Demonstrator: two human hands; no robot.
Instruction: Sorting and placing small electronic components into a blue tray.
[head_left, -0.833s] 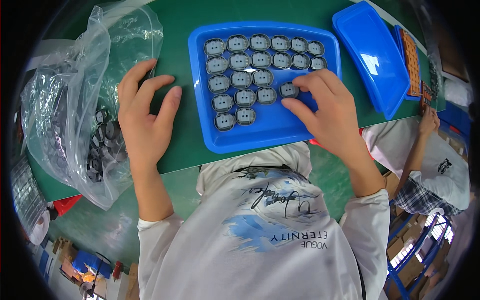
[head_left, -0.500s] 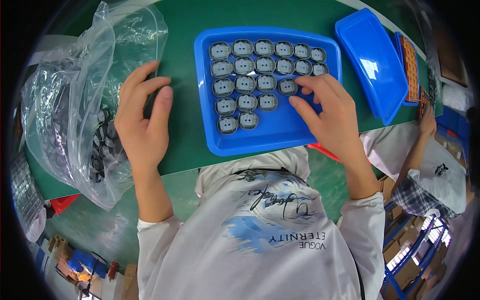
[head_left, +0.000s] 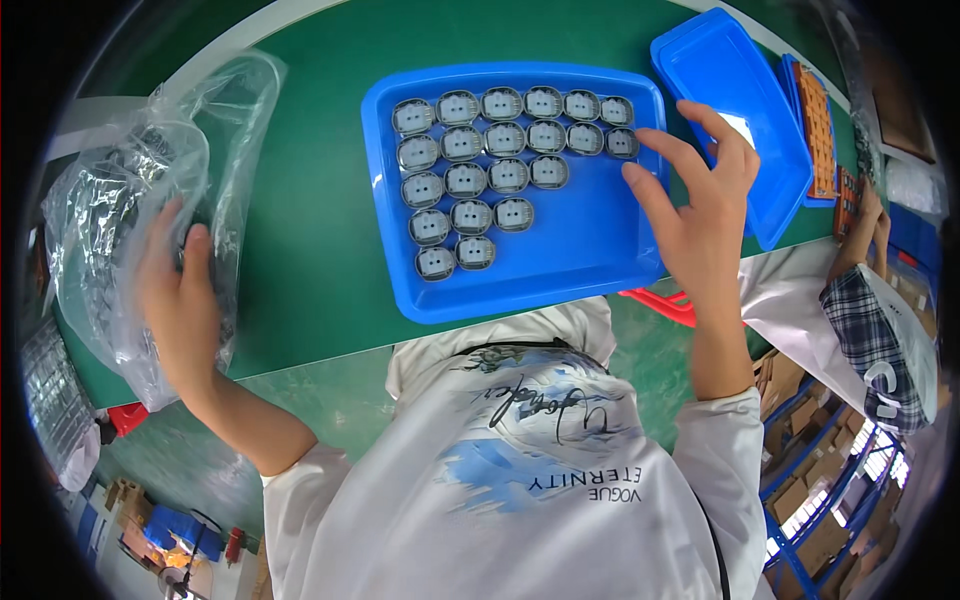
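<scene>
Right hand (head_left: 705,215), thumb and fingers apart, I observe over the blue tray (head_left: 570,245)'s right side, while left hand (head_left: 180,310) is at the clear bag (head_left: 100,260), grip indeterminable to me.

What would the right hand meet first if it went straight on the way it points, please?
Probably the rightmost grey part of the second row from the top in the blue tray, though depth is unclear.

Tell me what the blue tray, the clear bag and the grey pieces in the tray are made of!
Blue tray: probably smooth, glossy plastic, from its light glints. Clear bag: likely thin, shiny plastic film, crinkled and see-through. Grey pieces: maybe moulded plastic, dull and rounded; metal isn't ruled out.
</scene>
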